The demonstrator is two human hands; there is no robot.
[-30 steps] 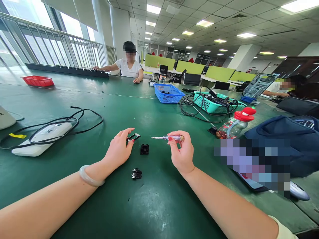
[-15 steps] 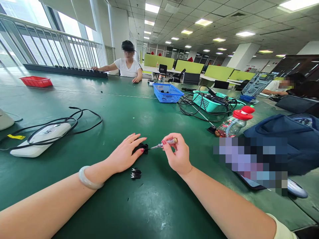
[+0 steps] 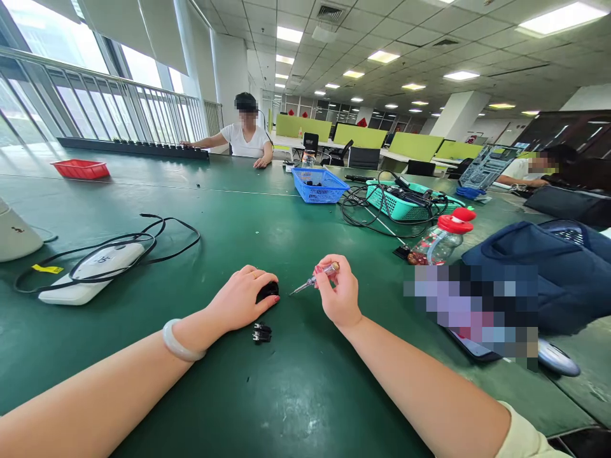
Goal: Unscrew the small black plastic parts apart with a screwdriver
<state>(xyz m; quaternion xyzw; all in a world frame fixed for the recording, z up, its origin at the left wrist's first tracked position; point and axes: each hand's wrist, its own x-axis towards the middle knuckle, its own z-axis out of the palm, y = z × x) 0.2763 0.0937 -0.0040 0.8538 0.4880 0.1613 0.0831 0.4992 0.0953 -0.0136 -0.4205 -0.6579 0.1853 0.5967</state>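
My left hand (image 3: 241, 296) lies on the green table (image 3: 296, 388), its fingers curled over a small black plastic part (image 3: 267, 291) and gripping it. My right hand (image 3: 338, 294) pinches a small screwdriver (image 3: 312, 278) with a clear handle; its tip points down and left, just right of the black part. Another small black part with metal pins (image 3: 261, 332) lies loose on the table below my left hand. A pale bangle (image 3: 180, 340) circles my left wrist.
A white device wrapped in black cable (image 3: 93, 270) lies at left. A bottle with a red cap (image 3: 439, 240), a dark blue bag (image 3: 534, 267), blue basket (image 3: 319, 184) and teal basket with cables (image 3: 405, 200) stand at right and behind. Two other people sit farther back.
My left hand put aside the thin black frame it held, moved right and closed over the black part. My right hand tilted the screwdriver tip down toward that part.
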